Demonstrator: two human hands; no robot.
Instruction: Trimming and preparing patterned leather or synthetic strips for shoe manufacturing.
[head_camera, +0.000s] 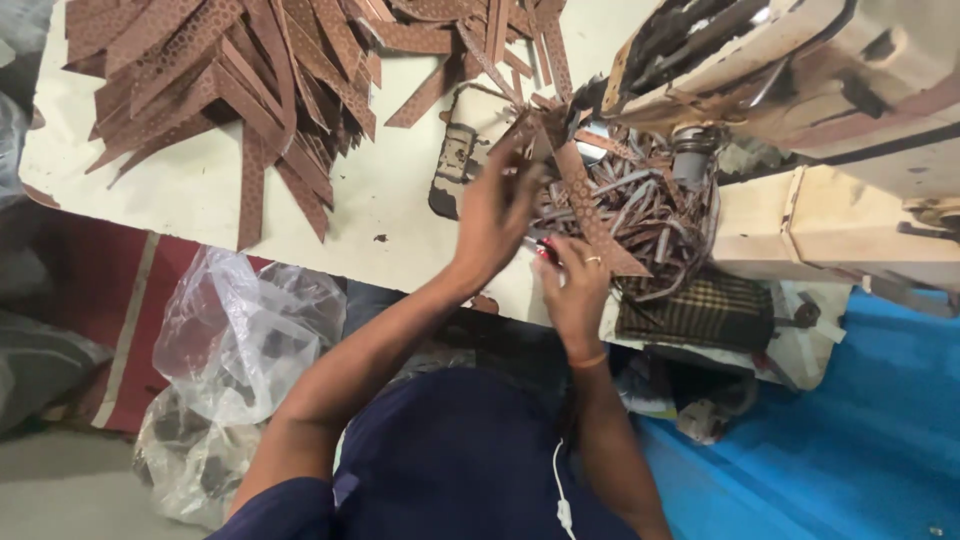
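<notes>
My left hand (497, 215) is raised over the white table (200, 180), fingers closed on the upper end of a long brown patterned strip (590, 210). My right hand (575, 285), with a ring and a bangle, holds the lower part of the same strip near the table's front edge. The strip runs diagonally from upper left to lower right. Just behind it lies a tangled heap of thin brown offcuts (640, 200) under the machine's head.
A large pile of brown patterned strips (220, 70) covers the table's far left. A beige machine (830, 110) stands at the right. A checked cloth (695, 310) hangs at the edge. Clear plastic bags (230, 340) sit on the floor; a blue sheet (850, 430) lies right.
</notes>
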